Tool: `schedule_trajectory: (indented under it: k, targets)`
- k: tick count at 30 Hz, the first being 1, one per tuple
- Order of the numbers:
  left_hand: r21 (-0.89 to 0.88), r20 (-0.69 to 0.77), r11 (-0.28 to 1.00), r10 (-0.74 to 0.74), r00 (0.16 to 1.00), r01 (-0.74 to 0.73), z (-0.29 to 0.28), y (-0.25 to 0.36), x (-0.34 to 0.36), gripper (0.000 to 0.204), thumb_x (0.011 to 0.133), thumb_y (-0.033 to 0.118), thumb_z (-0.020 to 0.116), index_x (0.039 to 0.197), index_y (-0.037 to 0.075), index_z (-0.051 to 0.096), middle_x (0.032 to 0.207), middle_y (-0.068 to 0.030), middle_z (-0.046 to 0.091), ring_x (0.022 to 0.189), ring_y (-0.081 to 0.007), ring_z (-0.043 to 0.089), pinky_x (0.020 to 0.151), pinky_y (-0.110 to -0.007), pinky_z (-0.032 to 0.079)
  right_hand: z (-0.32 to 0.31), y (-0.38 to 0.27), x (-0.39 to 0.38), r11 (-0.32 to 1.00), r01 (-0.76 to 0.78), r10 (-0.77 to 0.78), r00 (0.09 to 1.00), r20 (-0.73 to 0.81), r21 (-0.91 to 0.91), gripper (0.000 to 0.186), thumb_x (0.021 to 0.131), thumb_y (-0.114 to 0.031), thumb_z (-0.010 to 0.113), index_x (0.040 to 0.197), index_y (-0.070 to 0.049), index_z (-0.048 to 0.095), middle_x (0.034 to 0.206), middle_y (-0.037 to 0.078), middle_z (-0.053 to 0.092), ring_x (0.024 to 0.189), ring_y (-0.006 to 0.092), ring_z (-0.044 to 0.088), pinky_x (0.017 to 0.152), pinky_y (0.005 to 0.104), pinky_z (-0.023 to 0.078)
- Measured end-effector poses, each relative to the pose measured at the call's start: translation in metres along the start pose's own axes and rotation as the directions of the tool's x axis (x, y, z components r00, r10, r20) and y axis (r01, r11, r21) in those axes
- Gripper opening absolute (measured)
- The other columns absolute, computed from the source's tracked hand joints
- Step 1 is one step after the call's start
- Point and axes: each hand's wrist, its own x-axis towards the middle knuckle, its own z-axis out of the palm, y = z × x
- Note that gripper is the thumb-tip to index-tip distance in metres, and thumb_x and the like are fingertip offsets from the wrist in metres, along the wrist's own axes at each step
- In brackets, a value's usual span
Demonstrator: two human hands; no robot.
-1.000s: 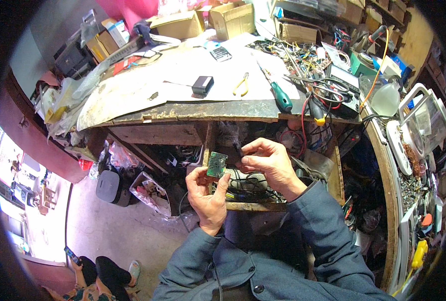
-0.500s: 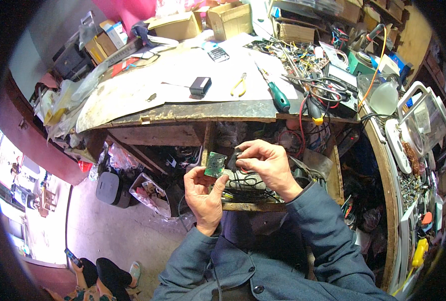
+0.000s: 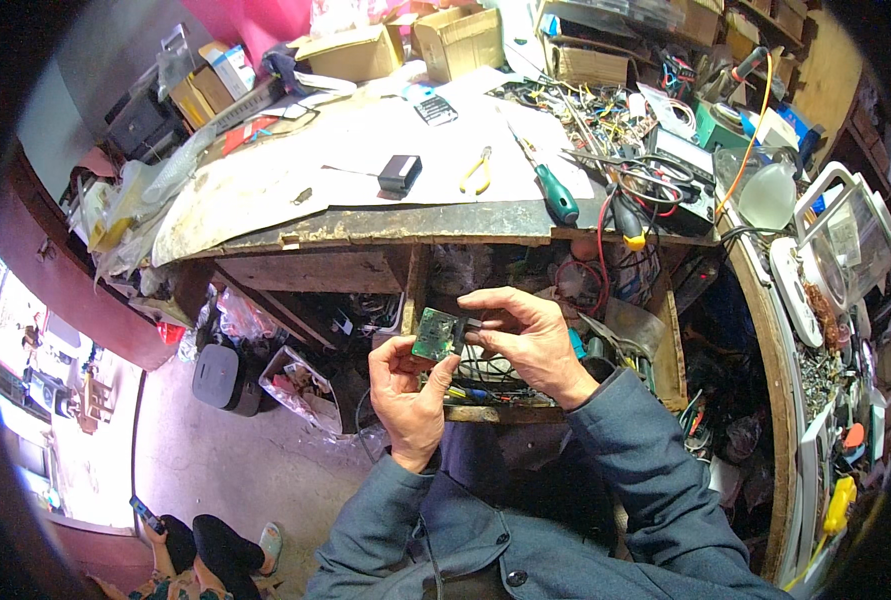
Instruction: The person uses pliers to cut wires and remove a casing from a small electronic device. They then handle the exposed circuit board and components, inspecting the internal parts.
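A small green circuit board (image 3: pixel 432 334) is pinched between the thumb and fingers of my left hand (image 3: pixel 410 408), above an open drawer (image 3: pixel 505 412). My right hand (image 3: pixel 537 348) closes thumb and fingers on a small dark piece (image 3: pixel 473 325) at the board's right edge. Its kind is too small to make out, and whether it is fixed to the board I cannot tell. Beyond my hands, on the white-covered bench (image 3: pixel 295 222), lie a black box-shaped part (image 3: pixel 399 175), yellow-handled pliers (image 3: pixel 477 171) and a green-handled screwdriver (image 3: pixel 557 194).
Tangled wires and loose electronic parts (image 3: pixel 590 115) heap up at the bench's back right. Cardboard boxes (image 3: pixel 460 42) stand at the back. A dark-handled tool with a yellow tip (image 3: pixel 628 222) hangs over the front edge. At lower left a person sits holding a phone (image 3: pixel 147 514).
My right hand has moved left and down, bringing the small dark piece to the board's right edge. The board has tilted slightly in my left hand.
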Motion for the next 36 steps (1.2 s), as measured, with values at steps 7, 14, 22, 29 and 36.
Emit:
schedule_trajectory:
  k: [7, 14, 22, 29, 36]
  targets:
    - [0.189, 0.043, 0.966, 0.171, 0.984, -0.176, -0.002, -0.011, -0.004, 0.052, 0.081, -0.004, 0.085, 0.122, 0.003, 0.053, 0.11, -0.006, 0.063, 0.096, -0.0134, 0.065, 0.085, -0.027, 0.055, -0.004, 0.001, 0.004, 0.912, -0.188, 0.171, 0.982, 0.079, 0.364, 0.028, 0.092, -0.003, 0.074, 0.118, -0.001, 0.067, 0.122, 0.012, 0.071, 0.105, 0.0175, 0.07, 0.09, 0.0338, 0.059]
    - [0.147, -0.01, 0.977, 0.156, 0.988, -0.152, 0.0, -0.009, -0.004, 0.052, 0.081, -0.004, 0.085, 0.121, 0.004, 0.053, 0.112, -0.0062, 0.063, 0.098, -0.0142, 0.064, 0.089, -0.029, 0.053, -0.009, 0.008, 0.005, 0.77, -0.334, 0.295, 0.942, 0.162, 0.544, 0.029, 0.095, -0.007, 0.072, 0.123, -0.004, 0.064, 0.118, 0.008, 0.069, 0.107, 0.0167, 0.067, 0.092, 0.0327, 0.057]
    - [0.223, 0.021, 0.958, 0.182, 0.983, -0.182, 0.0, -0.009, -0.005, 0.051, 0.079, -0.004, 0.085, 0.119, 0.003, 0.055, 0.109, -0.0051, 0.061, 0.092, -0.0132, 0.064, 0.082, -0.027, 0.053, -0.01, 0.015, 0.006, 0.695, -0.389, 0.296, 0.921, 0.253, 0.604, 0.035, 0.097, -0.008, 0.068, 0.13, 0.001, 0.059, 0.118, 0.009, 0.068, 0.105, 0.0182, 0.068, 0.095, 0.0353, 0.055]
    - [0.211, 0.053, 0.96, 0.177, 0.983, -0.184, -0.001, -0.009, -0.006, 0.051, 0.081, -0.004, 0.084, 0.121, 0.005, 0.053, 0.111, -0.0035, 0.061, 0.098, -0.013, 0.064, 0.087, -0.027, 0.052, -0.012, 0.02, 0.007, 0.641, -0.444, 0.302, 0.896, 0.327, 0.626, 0.039, 0.098, -0.009, 0.067, 0.134, 0.003, 0.057, 0.116, 0.01, 0.071, 0.101, 0.0181, 0.07, 0.093, 0.0325, 0.057]
    - [0.216, 0.051, 0.95, 0.218, 0.975, -0.224, 0.001, -0.011, -0.005, 0.049, 0.079, -0.002, 0.087, 0.118, 0.002, 0.057, 0.107, -0.0051, 0.061, 0.086, -0.0119, 0.065, 0.076, -0.026, 0.054, -0.011, 0.019, 0.008, 0.653, -0.46, 0.311, 0.887, 0.341, 0.601, 0.035, 0.099, -0.009, 0.065, 0.132, 0.001, 0.059, 0.116, 0.009, 0.071, 0.101, 0.0171, 0.07, 0.092, 0.0327, 0.057]
